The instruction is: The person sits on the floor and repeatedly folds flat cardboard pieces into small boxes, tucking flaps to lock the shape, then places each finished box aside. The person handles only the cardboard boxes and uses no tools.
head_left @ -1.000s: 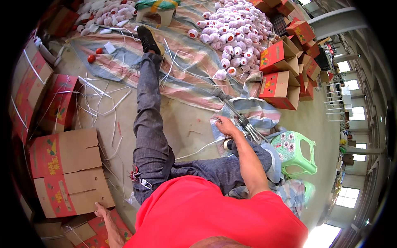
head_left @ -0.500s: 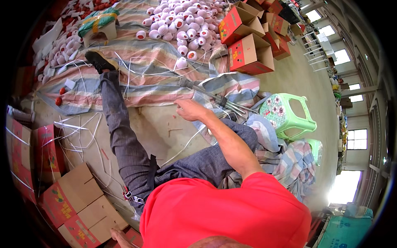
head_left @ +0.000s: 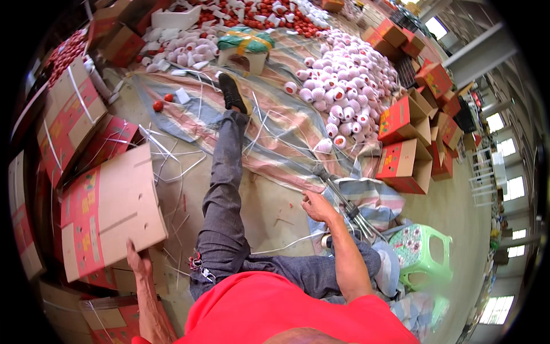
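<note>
A flattened cardboard box (head_left: pixel 129 209), red-printed along one side and plain brown elsewhere, is tilted up at my left. My left hand (head_left: pixel 139 262) grips its near edge, the thumb over the brown face and the other fingers hidden behind. Over my bent right leg, my right hand (head_left: pixel 319 206) hovers with its fingers curled in and nothing visible in them. Close to its right lies a folded metal tripod (head_left: pixel 348 207) on the striped sheet.
Fruit in white foam nets (head_left: pixel 358 86) is heaped on the striped tarp (head_left: pixel 275 155). Open red cartons (head_left: pixel 405 166) stand at right, near a green plastic stool (head_left: pixel 424 252). More flattened boxes (head_left: pixel 71 120) lean at left. Loose white straps (head_left: pixel 166 152) litter the floor. A padded stool (head_left: pixel 246 49) stands ahead.
My left hand has lifted the flattened box up from the lower left. The view has swung left, so the scene sits farther right. My right hand stays curled near the tripod.
</note>
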The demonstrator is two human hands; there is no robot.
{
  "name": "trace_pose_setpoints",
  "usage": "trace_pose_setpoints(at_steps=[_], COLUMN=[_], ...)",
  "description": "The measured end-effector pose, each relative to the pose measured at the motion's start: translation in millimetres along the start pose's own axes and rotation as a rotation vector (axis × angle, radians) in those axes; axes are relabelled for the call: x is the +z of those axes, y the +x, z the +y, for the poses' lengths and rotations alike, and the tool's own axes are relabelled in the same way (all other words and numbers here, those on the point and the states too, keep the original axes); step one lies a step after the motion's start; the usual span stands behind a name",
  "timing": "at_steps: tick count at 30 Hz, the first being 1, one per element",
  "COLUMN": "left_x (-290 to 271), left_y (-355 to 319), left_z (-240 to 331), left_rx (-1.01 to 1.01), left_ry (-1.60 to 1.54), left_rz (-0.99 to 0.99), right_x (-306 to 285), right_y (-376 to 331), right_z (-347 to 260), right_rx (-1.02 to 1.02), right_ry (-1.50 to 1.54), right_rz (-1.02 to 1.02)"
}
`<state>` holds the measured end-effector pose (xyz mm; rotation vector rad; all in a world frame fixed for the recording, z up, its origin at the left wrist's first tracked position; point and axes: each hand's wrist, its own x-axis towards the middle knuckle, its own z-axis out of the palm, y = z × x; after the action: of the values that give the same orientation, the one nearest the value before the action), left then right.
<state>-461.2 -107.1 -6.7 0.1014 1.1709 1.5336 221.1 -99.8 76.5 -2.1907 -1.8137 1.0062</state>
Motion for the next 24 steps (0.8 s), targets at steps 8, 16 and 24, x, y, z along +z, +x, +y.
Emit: trace_pose_setpoints(at_steps=[8, 16, 24], left_x=[223, 321, 293], left_y=[-105, -224, -270], left_z=[25, -42, -86], left_rx=[-0.061, -0.81, -1.283], left_ry=[-0.257, -0.407, -0.238], left_rz=[-0.506, -0.819, -0.995], right_x=[56, 2, -89], right_y=[-16, -76, -171], right_z=[9, -47, -84], right_rx=[0.017, -0.111, -0.102], right_ry=[0.155, 0.257, 0.214], right_rz=[0.119, 0.487, 0.88])
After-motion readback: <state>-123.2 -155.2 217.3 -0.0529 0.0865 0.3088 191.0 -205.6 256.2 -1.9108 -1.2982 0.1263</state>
